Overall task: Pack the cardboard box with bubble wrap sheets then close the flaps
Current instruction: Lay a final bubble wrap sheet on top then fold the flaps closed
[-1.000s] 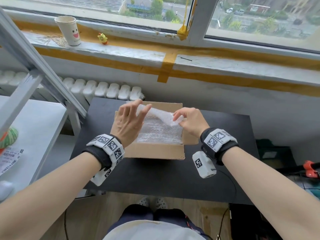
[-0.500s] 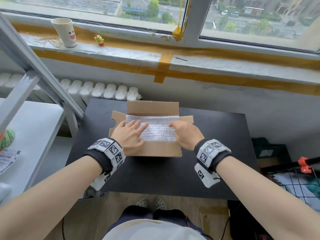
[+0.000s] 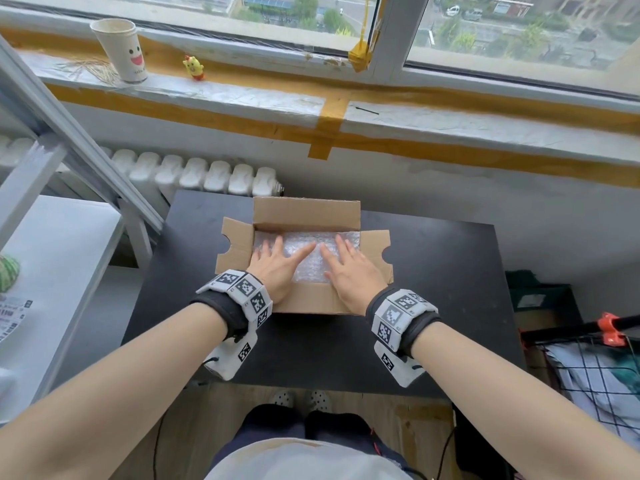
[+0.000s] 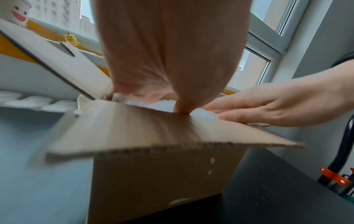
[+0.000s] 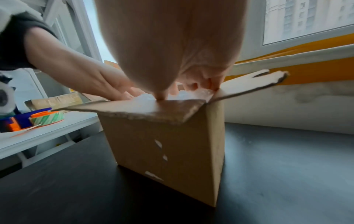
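Note:
A brown cardboard box [image 3: 304, 216] stands open on the black table [image 3: 443, 271], its four flaps spread outward. Clear bubble wrap [image 3: 310, 258] fills its top. My left hand [image 3: 277, 263] lies flat on the wrap's left half, fingers straight and spread. My right hand [image 3: 349, 265] presses flat on the right half. In the left wrist view the near flap [image 4: 153, 133] juts toward the camera under my palm, and the right hand [image 4: 268, 106] lies flat beside it. The right wrist view shows the box's front wall [image 5: 168, 151] and wrap [image 5: 195, 94] at the rim.
A white side table [image 3: 59, 258] stands at the left with a tape roll [image 5: 47, 118] on it. A paper cup [image 3: 121, 50] and a yellow toy [image 3: 194, 67] sit on the windowsill. A wire basket [image 3: 595, 368] with an orange clamp is at the right.
Both hands lowered the bubble wrap sheet from above the box into it, then flattened out on top of it.

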